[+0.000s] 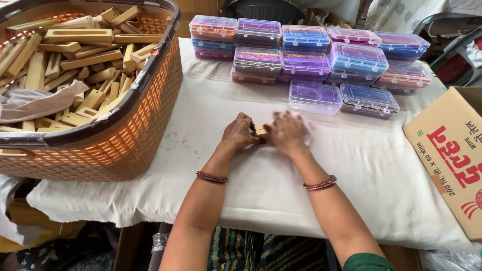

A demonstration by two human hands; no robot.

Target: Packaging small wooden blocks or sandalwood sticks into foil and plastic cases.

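Left hand (239, 132) and right hand (288, 132) together, fingers curled, forearms stretched forward.

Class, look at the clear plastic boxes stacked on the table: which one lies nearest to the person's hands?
The purple-filled box at the front left of the group. It sits alone in the front row beside another box, just beyond the right hand.

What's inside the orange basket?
The basket holds a heap of pale wooden pieces, slotted blocks and bars, piled to the rim. A crumpled sheet covers some at the front. The lower layers and the bottom are hidden.
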